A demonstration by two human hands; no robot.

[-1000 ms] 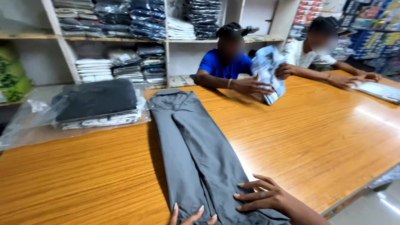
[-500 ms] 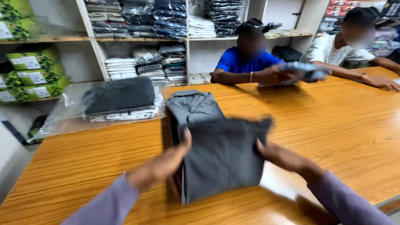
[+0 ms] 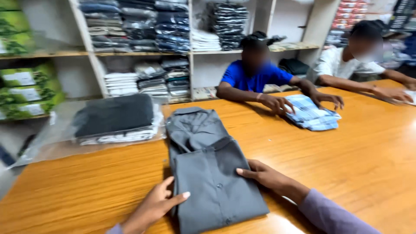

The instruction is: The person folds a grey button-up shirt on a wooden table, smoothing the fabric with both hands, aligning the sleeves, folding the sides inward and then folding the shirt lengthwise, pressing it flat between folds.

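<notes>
A grey buttoned shirt [image 3: 208, 173] lies folded on the wooden table [image 3: 355, 151], its lower half doubled over the upper part, collar end pointing away from me. My left hand [image 3: 154, 207] rests flat at the fold's left edge, thumb on the cloth. My right hand [image 3: 264, 175] lies flat against the right edge of the fold, fingers spread on the fabric. Neither hand grips anything.
A clear plastic bag with stacked dark and white garments [image 3: 115, 121] lies at the left. Across the table a person in blue presses a folded blue checked shirt [image 3: 312, 115]; another person in white sits further right. Shelves of folded clothes [image 3: 143, 30] line the back wall.
The long grey garment was lifted at its near end and folded over towards the collar. My hands, which held the raised cloth half a second ago, now lie flat on the folded shirt.
</notes>
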